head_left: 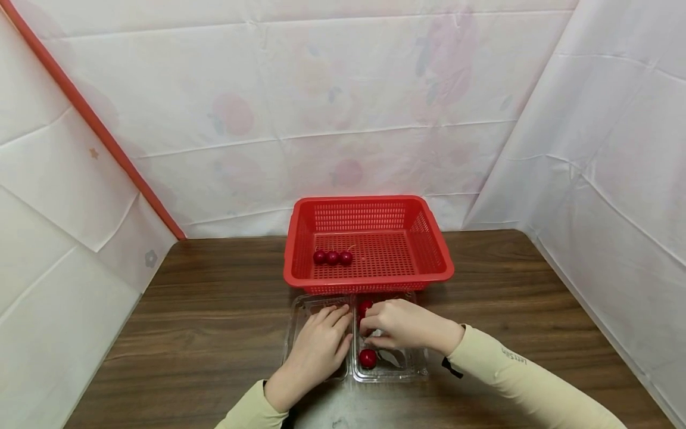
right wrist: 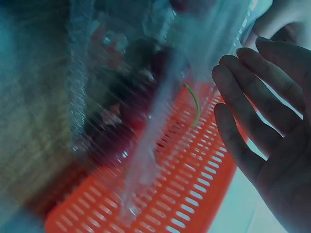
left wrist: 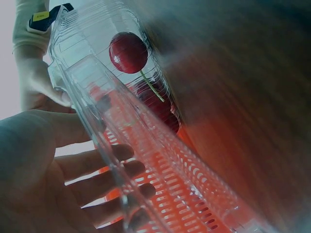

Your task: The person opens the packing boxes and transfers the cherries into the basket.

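Note:
A hinged clear plastic box lies on the table, its lid (head_left: 300, 313) folded out to the left and its tray (head_left: 396, 374) to the right. My left hand (head_left: 318, 345) rests on the lid with fingers extended. Over the tray is my right hand (head_left: 404, 325), fingers loosely bent; its wrist view shows nothing between them. One dark red cherry (head_left: 368, 358) sits at the tray's near left, and another (head_left: 365, 307) shows at its far left, partly hidden by the right hand. In the right wrist view several cherries (right wrist: 109, 145) appear blurred through the plastic.
A red slotted basket (head_left: 370, 279) stands just behind the plastic box. Three cherries (head_left: 333, 258) lie in a row in its left part. Brown wood-grain table (head_left: 214, 310) extends to both sides, and white patterned sheets (head_left: 343, 107) enclose the back and sides.

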`<state>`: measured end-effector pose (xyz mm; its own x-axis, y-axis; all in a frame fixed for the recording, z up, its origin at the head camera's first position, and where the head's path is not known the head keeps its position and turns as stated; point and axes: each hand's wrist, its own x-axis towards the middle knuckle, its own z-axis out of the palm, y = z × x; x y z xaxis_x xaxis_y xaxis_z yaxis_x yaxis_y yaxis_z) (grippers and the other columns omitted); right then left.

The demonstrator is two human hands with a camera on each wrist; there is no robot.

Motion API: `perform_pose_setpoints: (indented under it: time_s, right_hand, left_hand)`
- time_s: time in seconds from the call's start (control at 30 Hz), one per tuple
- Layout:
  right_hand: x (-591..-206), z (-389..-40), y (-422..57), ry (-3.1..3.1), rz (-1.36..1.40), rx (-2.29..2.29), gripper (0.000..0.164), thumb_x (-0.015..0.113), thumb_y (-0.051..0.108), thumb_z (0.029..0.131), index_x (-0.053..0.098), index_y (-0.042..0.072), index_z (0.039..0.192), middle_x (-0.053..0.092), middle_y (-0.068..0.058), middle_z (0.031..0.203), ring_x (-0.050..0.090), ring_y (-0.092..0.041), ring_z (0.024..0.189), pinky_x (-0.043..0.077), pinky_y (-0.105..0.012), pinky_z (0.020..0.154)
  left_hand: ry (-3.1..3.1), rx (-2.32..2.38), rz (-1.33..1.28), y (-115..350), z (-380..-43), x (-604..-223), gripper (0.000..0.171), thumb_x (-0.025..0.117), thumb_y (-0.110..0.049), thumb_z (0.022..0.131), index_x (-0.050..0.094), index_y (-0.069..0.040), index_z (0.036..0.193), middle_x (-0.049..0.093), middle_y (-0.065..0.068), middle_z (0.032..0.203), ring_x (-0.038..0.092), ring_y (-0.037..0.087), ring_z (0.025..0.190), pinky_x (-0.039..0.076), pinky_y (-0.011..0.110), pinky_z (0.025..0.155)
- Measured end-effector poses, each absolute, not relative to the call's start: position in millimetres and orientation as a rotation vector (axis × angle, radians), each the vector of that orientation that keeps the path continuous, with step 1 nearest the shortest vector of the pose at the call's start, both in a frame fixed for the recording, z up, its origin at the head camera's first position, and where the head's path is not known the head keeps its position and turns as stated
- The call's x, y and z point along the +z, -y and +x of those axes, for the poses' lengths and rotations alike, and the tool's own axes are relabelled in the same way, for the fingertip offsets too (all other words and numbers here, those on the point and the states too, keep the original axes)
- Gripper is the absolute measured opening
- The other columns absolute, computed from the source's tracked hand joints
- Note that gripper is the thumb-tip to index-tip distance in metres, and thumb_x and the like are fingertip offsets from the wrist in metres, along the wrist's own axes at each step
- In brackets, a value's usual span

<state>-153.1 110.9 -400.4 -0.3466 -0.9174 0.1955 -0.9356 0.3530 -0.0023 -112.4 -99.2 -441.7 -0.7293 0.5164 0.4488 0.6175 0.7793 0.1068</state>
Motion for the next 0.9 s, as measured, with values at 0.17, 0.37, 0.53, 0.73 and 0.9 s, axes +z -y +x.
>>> perform_pose_setpoints:
  time_s: [0.17,0.37,0.53,0.73,0.9]
  right_hand:
    - [-407.1,-149.7,-109.5,2.47,1.732,0.156,0.013,0.069,0.031,0.084,0.066,0.021,0.091,0.065,0.009,0.082,0.057,0.0,0.073,0.048,-0.015,0.065]
    - [-413.4,-147.1,-107.9,2.51,1.747,0.119,0.017,0.07,0.035,0.083,0.065,0.02,0.089,0.063,0.01,0.08,0.056,0.0,0.072,0.047,-0.014,0.064]
    - [-417.4,-145.3,-106.3,2.585,1.741,0.116,0.022,0.07,0.04,0.083,0.065,0.02,0.089,0.062,0.01,0.078,0.055,0.001,0.069,0.047,-0.013,0.063]
    - [-420.2,-144.0,-105.3,2.597,1.746,0.09,0.026,0.073,0.043,0.078,0.064,0.02,0.087,0.061,0.01,0.075,0.052,0.003,0.065,0.045,-0.012,0.061]
    - [-423.9,-144.3,-105.3,2.605,1.759,0.103,0.027,0.074,0.042,0.077,0.065,0.019,0.088,0.062,0.01,0.076,0.051,0.004,0.066,0.044,-0.011,0.062]
  left_hand:
    - [2.567,-0.35,-0.859,99.4,-111.7,-441.3,0.033,0.066,-0.025,0.085,0.068,-0.007,0.113,0.065,0.008,0.12,0.059,0.027,0.109,0.049,0.041,0.087]
    - [2.581,-0.356,-0.857,99.4,-111.7,-441.5,0.032,0.066,-0.025,0.086,0.068,-0.008,0.113,0.065,0.008,0.121,0.059,0.027,0.11,0.049,0.041,0.088]
    - [2.578,-0.358,-0.858,99.3,-111.5,-442.1,0.032,0.065,-0.026,0.086,0.068,-0.008,0.113,0.065,0.008,0.12,0.059,0.027,0.109,0.049,0.041,0.088]
    - [2.581,-0.343,-0.849,99.0,-111.7,-442.1,0.032,0.065,-0.026,0.086,0.068,-0.008,0.113,0.065,0.007,0.121,0.059,0.026,0.11,0.049,0.041,0.088]
    - [2.586,-0.346,-0.849,99.0,-111.8,-441.3,0.032,0.064,-0.027,0.087,0.068,-0.009,0.113,0.065,0.007,0.121,0.059,0.026,0.11,0.049,0.041,0.088]
